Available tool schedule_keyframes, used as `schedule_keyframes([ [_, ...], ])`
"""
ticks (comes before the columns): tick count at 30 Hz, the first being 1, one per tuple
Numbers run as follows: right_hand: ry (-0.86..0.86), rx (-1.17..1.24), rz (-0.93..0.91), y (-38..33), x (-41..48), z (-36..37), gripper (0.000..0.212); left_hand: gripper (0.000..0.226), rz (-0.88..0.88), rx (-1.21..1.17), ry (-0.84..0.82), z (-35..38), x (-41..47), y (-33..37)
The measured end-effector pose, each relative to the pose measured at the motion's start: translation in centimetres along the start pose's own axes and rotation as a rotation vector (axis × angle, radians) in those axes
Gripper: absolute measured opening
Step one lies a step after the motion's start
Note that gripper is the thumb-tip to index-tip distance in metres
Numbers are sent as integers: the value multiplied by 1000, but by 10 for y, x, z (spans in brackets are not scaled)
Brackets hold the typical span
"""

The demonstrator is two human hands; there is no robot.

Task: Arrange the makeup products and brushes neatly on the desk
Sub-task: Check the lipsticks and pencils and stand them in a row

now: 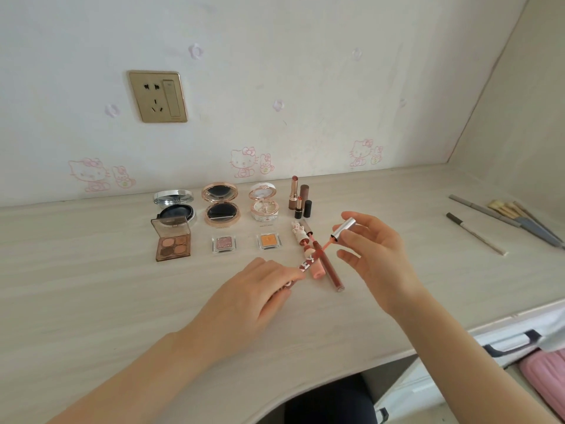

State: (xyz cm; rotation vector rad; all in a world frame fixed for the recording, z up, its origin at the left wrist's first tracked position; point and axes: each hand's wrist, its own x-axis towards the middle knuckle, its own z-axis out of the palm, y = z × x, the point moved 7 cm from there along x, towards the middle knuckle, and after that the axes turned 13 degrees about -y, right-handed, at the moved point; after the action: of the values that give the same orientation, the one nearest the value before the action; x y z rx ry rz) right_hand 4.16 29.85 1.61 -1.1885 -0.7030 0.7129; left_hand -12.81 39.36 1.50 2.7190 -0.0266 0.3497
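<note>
1. Now the left hand [256,289] pinches a dark red lettered gloss tube [307,264] over the middle of the tabletop [91,301].
2. The right hand [373,249] grips the silver cap [344,229], its wand [325,244] angled toward the tube's mouth.
3. Other gloss tubes [331,272] lie between the hands.
4. Open compacts [220,203], an eyeshadow palette [172,241] and upright lipsticks [301,197] sit behind; brushes [519,220] lie well apart, far right.

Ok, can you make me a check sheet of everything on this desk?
Surface: pale wood desk, items in rows.
Job's things: open compacts, palette, upright lipsticks arranged; brushes and pencils loose at right.
Clutter: spare tubes lying between the hands.
Hands: left hand grips lip gloss tube; right hand pinches silver-capped wand.
Cables: nothing seen.
Surroundings: wall socket, cartoon wallpaper.
</note>
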Motion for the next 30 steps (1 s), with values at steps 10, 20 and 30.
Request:
schedule_keyframes([
  [10,-16,-106,68,-20,16,-41,22,43,151,78,-101,26,46,46],
  [20,-62,-429,203,-20,44,-62,23,50,117,254,-144,55,83,57],
  [30,-171,-661,267,2,84,-46,24,38,79,296,-25,58,91,42],
])
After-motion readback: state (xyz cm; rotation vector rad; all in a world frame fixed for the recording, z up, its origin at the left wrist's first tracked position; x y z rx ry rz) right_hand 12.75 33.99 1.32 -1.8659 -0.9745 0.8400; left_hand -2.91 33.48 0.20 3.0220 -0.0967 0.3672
